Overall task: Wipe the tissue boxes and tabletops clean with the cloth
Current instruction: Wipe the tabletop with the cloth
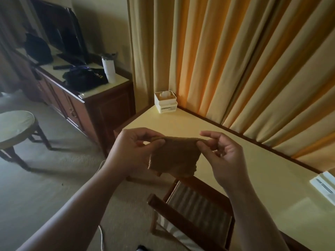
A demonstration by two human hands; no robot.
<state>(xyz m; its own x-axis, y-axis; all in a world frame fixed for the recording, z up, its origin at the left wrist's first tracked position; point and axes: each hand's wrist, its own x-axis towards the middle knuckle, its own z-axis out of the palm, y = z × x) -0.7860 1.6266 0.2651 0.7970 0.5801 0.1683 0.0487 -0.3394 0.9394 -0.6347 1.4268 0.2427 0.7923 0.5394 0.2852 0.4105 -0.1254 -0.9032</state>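
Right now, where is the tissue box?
In the head view, the tissue box sits at the far corner of the yellow table, up against the curtain, beyond the cloth held between both hands.

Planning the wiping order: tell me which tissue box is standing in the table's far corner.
The white tissue box with a tissue poking from its top, by the curtain. The other tissue box lies at the frame's right edge, near the table's nearer end.

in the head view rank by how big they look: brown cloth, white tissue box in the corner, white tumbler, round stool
1. round stool
2. brown cloth, though nearness inflates it
3. white tissue box and white tumbler: too alike to rank
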